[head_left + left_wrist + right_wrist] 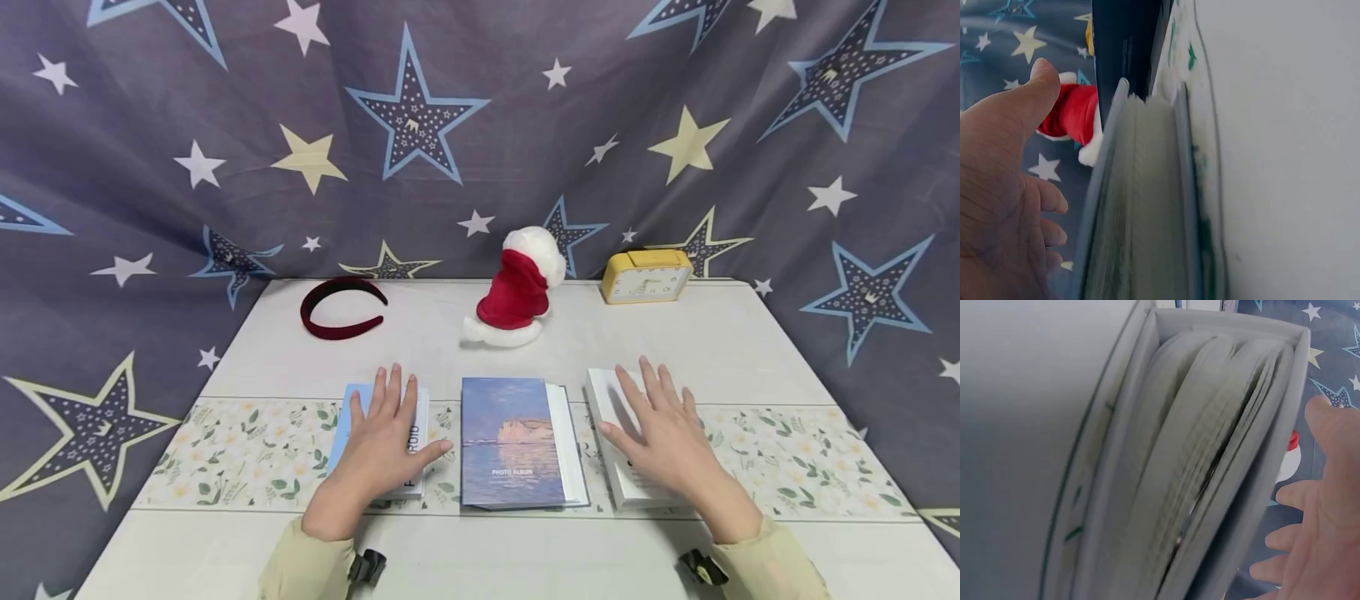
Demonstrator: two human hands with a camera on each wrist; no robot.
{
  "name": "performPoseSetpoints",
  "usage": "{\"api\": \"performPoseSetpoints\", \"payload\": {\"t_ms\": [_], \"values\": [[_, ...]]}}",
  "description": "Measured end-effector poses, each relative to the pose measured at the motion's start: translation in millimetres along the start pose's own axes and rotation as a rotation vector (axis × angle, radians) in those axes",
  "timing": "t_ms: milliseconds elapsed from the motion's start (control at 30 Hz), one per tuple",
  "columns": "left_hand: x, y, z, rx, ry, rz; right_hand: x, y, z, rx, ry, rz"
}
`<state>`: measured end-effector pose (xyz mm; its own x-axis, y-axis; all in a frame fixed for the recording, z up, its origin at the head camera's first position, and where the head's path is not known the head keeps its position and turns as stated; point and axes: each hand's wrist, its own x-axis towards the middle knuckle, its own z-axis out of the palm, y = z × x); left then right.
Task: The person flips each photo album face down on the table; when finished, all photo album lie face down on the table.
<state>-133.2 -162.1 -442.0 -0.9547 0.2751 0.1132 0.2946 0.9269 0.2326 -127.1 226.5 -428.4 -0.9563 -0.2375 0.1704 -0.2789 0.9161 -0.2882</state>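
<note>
My left hand (382,437) is spread flat over a light-blue book (337,437) at the left, covering much of it. Its thumb points right, toward the middle photo album (510,442), which has a painted sea and cliff cover. On the right, my right hand (663,437) spreads over a white book (632,485) in the same way, fingers apart. In the left wrist view, the thumb and fingers (1054,234) stand beside the book's page edges (1154,187). The right wrist view shows the white book's thick pages (1204,450) next to relaxed fingers.
Toward the back of the table stand a dark red headband (341,332), a red and white Santa hat (513,292) and a yellow clock (648,283). A floral strip (247,454) crosses the white tabletop under the books. Behind hangs a star-patterned curtain (247,108).
</note>
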Motion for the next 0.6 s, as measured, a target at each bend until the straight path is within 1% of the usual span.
{"api": "performPoseSetpoints", "payload": {"t_ms": [167, 367, 600], "values": [[6.4, 14.3, 0.7, -0.003, -0.011, 0.056, -5.8, 3.3, -4.2, 0.007, 0.003, 0.005], [16.8, 34.8, 6.5, 0.030, -0.047, 0.130, -14.3, 7.2, -7.8, 0.010, -0.004, 0.010], [27.4, 56.8, 9.0, 0.062, -0.052, 0.219, -23.8, 11.8, -10.7, 0.028, 0.000, 0.024]]}}
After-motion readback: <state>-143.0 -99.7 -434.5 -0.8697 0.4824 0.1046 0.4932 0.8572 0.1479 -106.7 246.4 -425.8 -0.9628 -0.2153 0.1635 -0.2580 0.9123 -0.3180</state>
